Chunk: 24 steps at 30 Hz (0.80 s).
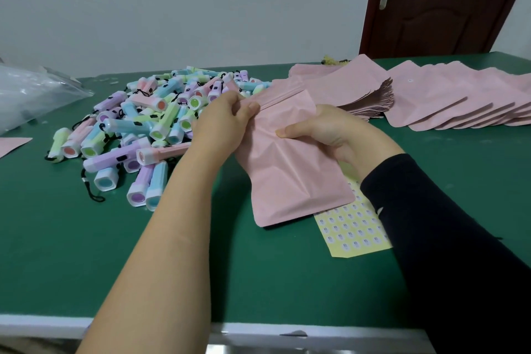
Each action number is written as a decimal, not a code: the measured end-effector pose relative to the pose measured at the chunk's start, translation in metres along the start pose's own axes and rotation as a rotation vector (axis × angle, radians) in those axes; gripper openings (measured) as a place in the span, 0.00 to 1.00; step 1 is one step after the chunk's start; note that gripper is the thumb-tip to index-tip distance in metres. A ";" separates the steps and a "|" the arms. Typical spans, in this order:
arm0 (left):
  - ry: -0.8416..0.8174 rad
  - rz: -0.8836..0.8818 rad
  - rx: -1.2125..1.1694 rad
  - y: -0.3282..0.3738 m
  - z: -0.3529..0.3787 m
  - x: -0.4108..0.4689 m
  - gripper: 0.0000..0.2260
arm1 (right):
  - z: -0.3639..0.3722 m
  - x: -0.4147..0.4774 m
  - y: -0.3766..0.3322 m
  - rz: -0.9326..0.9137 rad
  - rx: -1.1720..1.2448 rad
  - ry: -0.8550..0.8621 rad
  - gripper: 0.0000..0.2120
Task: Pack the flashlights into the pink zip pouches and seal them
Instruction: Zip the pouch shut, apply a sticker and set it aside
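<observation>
Over table (86, 253), left fingers (249, 109) pinching zip of pouch (290, 169), right fingers (290, 131) gripping its side.

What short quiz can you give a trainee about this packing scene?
1. True or false: the left hand and the right hand both hold the pink pouch.
2. What lies partly under that pouch? A) sticker sheet B) scissors C) tape roll
3. Fill in: the flashlight pile is on the person's ___ side.
Key: 1 true; 2 A; 3 left.
</observation>
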State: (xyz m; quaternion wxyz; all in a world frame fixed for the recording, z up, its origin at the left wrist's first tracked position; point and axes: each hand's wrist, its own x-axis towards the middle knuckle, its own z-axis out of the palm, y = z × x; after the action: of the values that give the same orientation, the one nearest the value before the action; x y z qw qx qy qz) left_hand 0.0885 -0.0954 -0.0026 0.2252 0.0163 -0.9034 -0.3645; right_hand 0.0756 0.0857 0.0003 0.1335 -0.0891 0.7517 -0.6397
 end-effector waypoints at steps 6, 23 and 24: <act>0.109 -0.103 -0.199 -0.001 -0.007 -0.001 0.21 | -0.007 0.003 0.000 -0.034 0.111 0.023 0.11; -0.280 -0.302 -0.710 0.012 -0.005 -0.007 0.13 | -0.008 0.010 -0.003 -0.202 0.376 0.197 0.09; -0.246 -0.291 -0.728 0.012 -0.004 -0.007 0.11 | -0.009 0.011 -0.003 -0.188 0.409 0.197 0.10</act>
State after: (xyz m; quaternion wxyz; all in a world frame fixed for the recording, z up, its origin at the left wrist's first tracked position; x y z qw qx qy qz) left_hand 0.0984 -0.0873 0.0050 0.0527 0.0194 -0.7239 -0.6876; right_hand 0.0626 0.0899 0.0035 0.0148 -0.0668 0.6042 -0.7939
